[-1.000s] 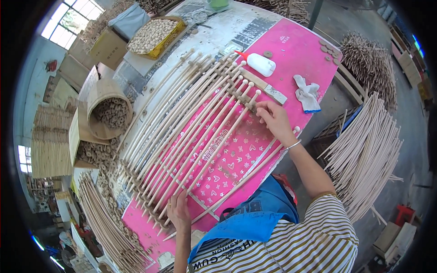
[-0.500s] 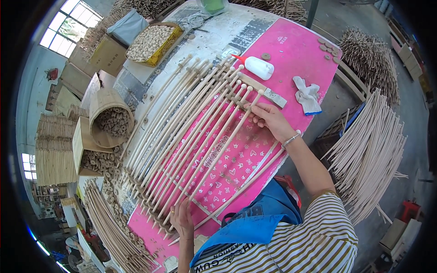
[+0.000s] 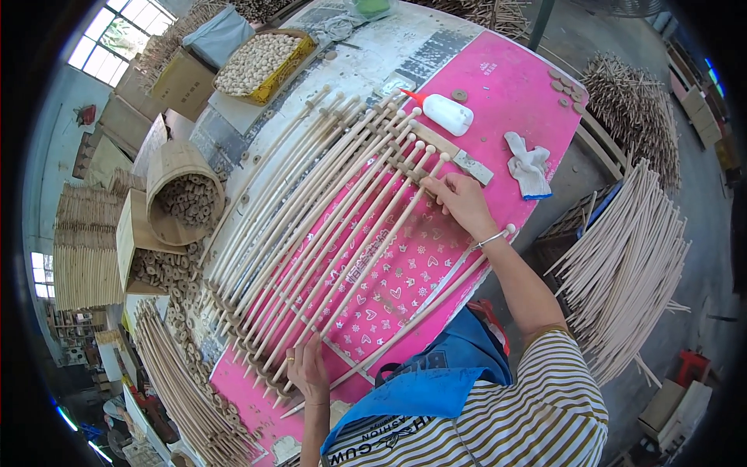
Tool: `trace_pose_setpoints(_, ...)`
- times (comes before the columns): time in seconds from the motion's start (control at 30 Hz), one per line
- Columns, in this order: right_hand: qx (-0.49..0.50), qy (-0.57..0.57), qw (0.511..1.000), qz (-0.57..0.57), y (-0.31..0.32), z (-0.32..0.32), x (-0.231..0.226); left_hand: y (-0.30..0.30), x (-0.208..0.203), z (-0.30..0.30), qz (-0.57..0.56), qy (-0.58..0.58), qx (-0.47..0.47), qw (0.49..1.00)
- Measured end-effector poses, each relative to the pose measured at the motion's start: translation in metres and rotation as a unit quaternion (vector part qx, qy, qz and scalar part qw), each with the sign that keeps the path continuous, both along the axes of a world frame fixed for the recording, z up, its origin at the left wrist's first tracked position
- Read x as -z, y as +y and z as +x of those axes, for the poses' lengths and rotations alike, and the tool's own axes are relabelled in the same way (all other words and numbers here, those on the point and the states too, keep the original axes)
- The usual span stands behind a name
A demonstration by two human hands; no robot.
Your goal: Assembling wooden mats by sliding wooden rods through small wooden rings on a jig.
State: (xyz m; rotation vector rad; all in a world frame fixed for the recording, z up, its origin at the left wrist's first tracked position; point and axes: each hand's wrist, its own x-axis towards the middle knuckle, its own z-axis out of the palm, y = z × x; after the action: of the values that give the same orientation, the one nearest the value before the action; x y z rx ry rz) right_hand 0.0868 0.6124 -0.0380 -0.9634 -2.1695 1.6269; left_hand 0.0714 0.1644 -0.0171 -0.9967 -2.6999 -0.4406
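Many thin wooden sticks with round knobs at their upper ends lie side by side in a slanting row on the table. Small wooden discs sit on them near both ends. My right hand pinches the nearest wooden stick, just below its knob and beside a disc. At that same stick's lower end, the fingers of my left hand are closed around it. Another knobbed stick lies apart, closer to my body, passing under my right wrist.
A white glue bottle with a red tip and a white glove lie on the pink table cover. Left stand a barrel of discs and a yellow tray of knobs. Stick bundles stand at right.
The whole view has shifted slightly. My right fingers have moved slightly on the nearest stick; my left hand stays at its lower end.
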Motion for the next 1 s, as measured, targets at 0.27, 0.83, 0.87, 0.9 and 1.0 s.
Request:
trace_pose_setpoints(0.27, 0.009, 0.022, 0.999, 0.030, 0.004, 0.021, 0.001, 0.006, 0.000, -0.003, 0.001, -0.001, -0.007, 1.000)
trace_pose_setpoints(0.83, -0.036, 0.096, 0.995, -0.014, -0.016, 0.016, 0.012, -0.010, -0.001, 0.007, -0.039, -0.009, -0.052, 0.998)
trace_pose_setpoints(0.87, -0.042, 0.041, 0.998, 0.028, -0.017, 0.021, 0.002, -0.006, 0.002, 0.005, -0.017, 0.015, -0.039, 0.999)
trace_pose_setpoints(0.9, -0.033, 0.060, 0.998, -0.005, -0.014, 0.029, -0.004, -0.001, 0.003, -0.001, 0.018, -0.045, -0.022, 0.999)
trace_pose_setpoints(1.0, -0.065, 0.067, 0.995, 0.032, 0.008, 0.050, -0.006, 0.017, 0.003, -0.010, 0.006, -0.073, -0.022, 0.997)
